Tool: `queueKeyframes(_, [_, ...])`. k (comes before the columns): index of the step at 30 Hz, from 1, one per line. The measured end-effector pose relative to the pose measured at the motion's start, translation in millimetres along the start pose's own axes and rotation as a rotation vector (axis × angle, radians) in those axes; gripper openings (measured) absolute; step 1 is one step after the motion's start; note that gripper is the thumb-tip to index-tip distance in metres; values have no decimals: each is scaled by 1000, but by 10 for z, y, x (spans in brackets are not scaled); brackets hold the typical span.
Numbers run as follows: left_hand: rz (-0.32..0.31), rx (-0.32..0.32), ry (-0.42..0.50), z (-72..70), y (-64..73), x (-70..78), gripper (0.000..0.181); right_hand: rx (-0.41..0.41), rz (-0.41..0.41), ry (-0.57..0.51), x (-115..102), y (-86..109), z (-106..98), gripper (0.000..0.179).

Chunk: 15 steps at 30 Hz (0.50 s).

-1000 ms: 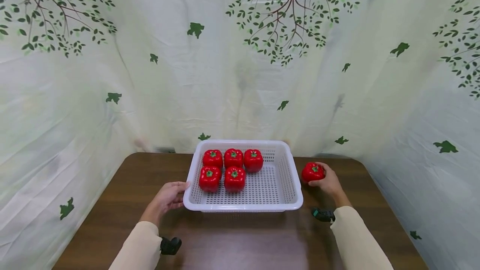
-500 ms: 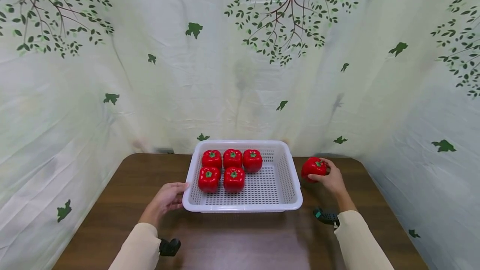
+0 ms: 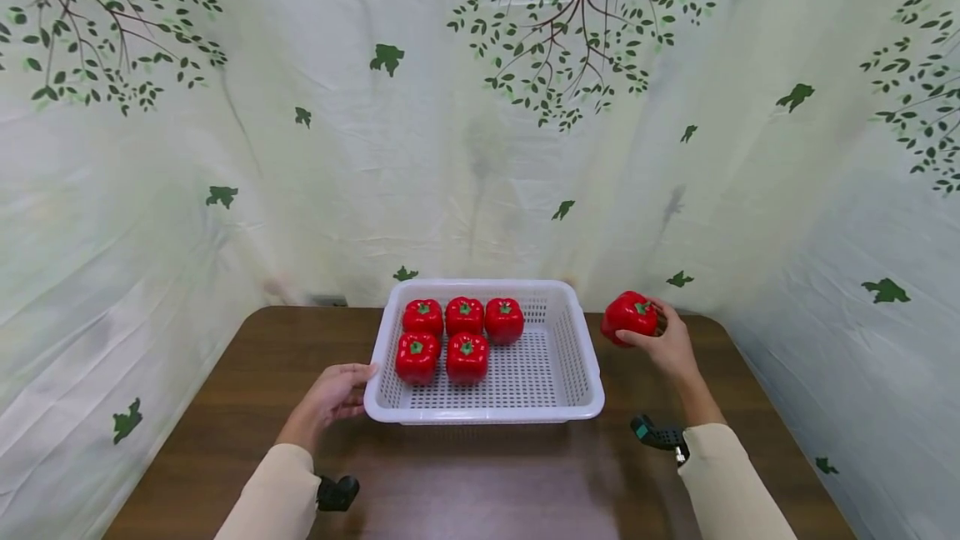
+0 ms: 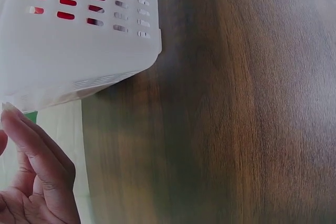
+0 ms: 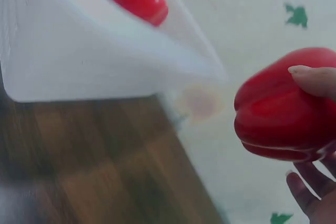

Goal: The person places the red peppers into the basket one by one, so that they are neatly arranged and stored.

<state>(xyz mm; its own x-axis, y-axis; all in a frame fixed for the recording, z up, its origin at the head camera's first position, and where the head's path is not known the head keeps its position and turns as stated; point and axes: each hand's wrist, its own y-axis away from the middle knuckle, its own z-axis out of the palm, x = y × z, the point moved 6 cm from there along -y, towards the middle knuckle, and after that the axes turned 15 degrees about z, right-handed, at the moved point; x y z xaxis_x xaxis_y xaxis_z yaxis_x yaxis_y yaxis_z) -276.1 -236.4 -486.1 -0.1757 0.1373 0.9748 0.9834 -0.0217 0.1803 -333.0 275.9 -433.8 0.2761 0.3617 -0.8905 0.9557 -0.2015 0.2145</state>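
Observation:
In the head view, a white perforated plastic basket (image 3: 480,416) stands at the table's far middle with several red bell peppers (image 3: 467,357) inside. My left hand (image 3: 336,394) holds its left rim, fingertips at the edge. The left wrist view has the fingers (image 4: 37,150) right at the rim of the basket (image 4: 79,51). To the right of the basket, my right hand (image 3: 670,348) grips another red bell pepper (image 3: 627,317) above the table. The right wrist view shows the thumb on top of this bell pepper (image 5: 283,114) and fingers below; its far side is hidden.
The dark wooden table (image 3: 480,482) ends at rounded far corners. A pale curtain (image 3: 480,148) printed with branches and leaves hangs behind and on both sides. The peppers occupy the basket's left and middle part.
My right hand has lifted the bell pepper up off the table, tilting its stem end toward the right. The left hand and basket have not visibly moved.

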Motion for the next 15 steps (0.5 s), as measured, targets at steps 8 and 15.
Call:
queueKeyframes(8, [2,-10,-4,-15,8,25,49,-20,-34,-54,-225,224,133,90])
queueKeyframes(15, [5,4,-25,5,20,35,47,-83,-85,-82,-311,332,408,86])
